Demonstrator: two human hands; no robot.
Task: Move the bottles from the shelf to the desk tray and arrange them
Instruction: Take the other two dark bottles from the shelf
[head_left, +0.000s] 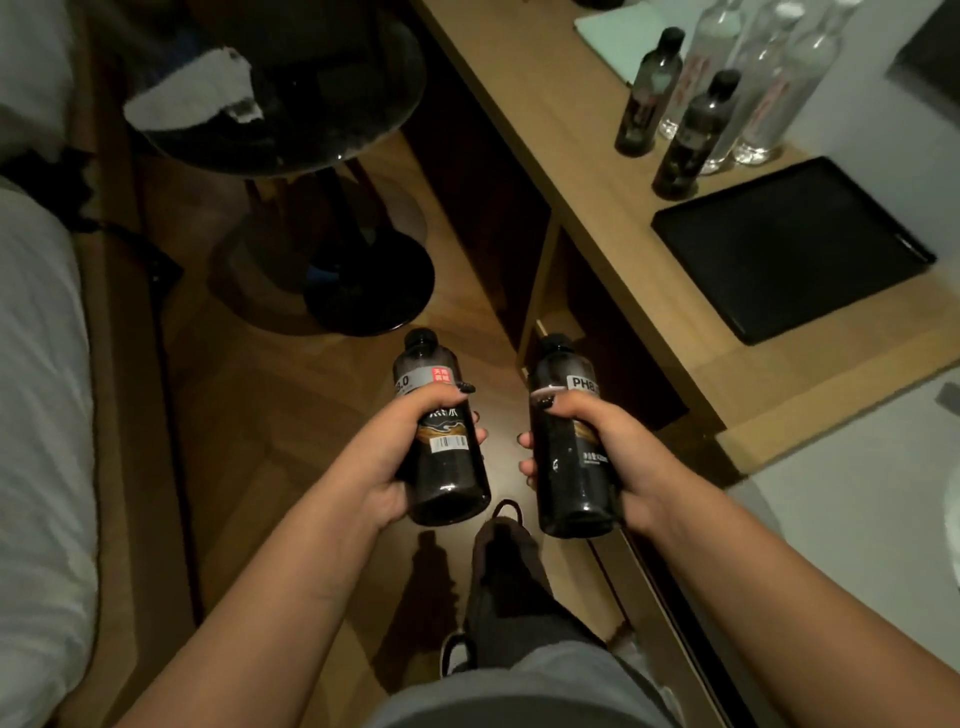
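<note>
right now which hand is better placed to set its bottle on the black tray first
Probably the right hand: its dark bottle is nearer the desk and the black tray, which lie to the right. The left hand would cross over.

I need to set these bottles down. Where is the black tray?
In the head view, the black tray lies on the wooden desk at upper right, just nearer than the standing bottles.

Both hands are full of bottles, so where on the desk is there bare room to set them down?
The black tray is bare, and so is the desk strip along its front edge. Behind the tray it is crowded with the standing bottles.
</note>
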